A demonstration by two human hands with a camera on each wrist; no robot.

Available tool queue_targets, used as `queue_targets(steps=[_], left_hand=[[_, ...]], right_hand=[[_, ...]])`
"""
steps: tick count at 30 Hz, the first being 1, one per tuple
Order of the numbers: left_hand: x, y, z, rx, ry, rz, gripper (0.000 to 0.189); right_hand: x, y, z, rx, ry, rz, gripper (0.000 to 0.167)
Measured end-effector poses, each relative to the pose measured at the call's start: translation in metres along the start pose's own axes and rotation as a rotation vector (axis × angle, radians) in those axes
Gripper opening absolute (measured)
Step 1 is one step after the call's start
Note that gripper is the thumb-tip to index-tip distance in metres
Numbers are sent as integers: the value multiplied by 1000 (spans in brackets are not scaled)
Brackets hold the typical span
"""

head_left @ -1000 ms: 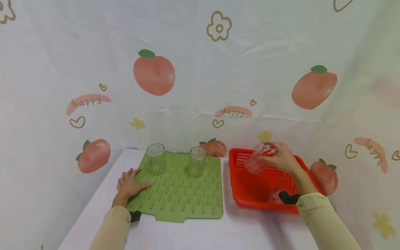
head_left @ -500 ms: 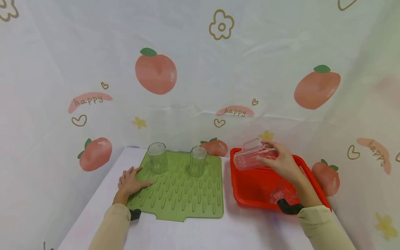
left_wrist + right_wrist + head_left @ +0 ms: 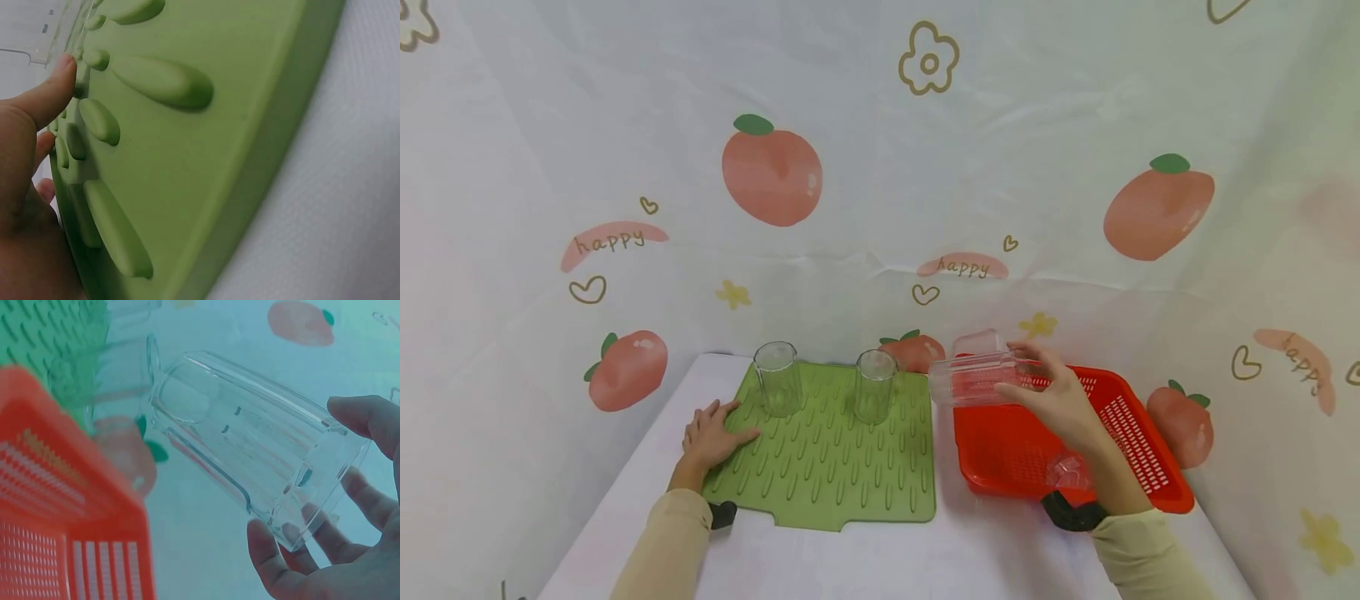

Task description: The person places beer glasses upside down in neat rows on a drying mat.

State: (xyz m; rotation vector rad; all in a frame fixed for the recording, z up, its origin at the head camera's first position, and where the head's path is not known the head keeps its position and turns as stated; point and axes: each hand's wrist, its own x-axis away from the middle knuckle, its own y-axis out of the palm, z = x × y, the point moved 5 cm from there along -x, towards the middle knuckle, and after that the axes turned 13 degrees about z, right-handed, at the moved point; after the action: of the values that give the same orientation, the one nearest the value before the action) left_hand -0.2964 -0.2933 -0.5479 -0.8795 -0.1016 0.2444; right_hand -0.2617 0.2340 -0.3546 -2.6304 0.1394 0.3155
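Gripping a glass (image 3: 973, 382) above the basket (image 3: 1000, 450), right fingers (image 3: 269, 553) face two tumblers (image 3: 874, 387); left fingers (image 3: 698, 425) lie outspread.

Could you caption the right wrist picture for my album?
Right hand gripping a clear, faceted glass tumbler near a red, perforated plastic basket.

Left hand (image 3: 709, 440) lay at left edge of mat (image 3: 827, 471); two glasses (image 3: 778, 383) stood on mat, beyond left hand. Right hand (image 3: 1056, 396) held third glass (image 3: 973, 382) above basket (image 3: 1000, 457); fourth glass (image 3: 1067, 472) inside.
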Motion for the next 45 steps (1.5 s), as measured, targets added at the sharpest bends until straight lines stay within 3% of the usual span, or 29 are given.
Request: queue_targets(steps=[8, 17, 33, 45], left_hand=[[3, -3, 5, 20, 0, 3, 71], [3, -3, 3, 19, -5, 2, 70], [5, -3, 9, 5, -9, 7, 67], [5, -4, 7, 5, -2, 7, 69]], right_hand=[[9, 26, -8, -110, 27, -28, 70], [20, 66, -16, -215, -40, -53, 62], [37, 128, -15, -435, -34, -103, 58], [40, 171, -12, -504, -12, -122, 57]])
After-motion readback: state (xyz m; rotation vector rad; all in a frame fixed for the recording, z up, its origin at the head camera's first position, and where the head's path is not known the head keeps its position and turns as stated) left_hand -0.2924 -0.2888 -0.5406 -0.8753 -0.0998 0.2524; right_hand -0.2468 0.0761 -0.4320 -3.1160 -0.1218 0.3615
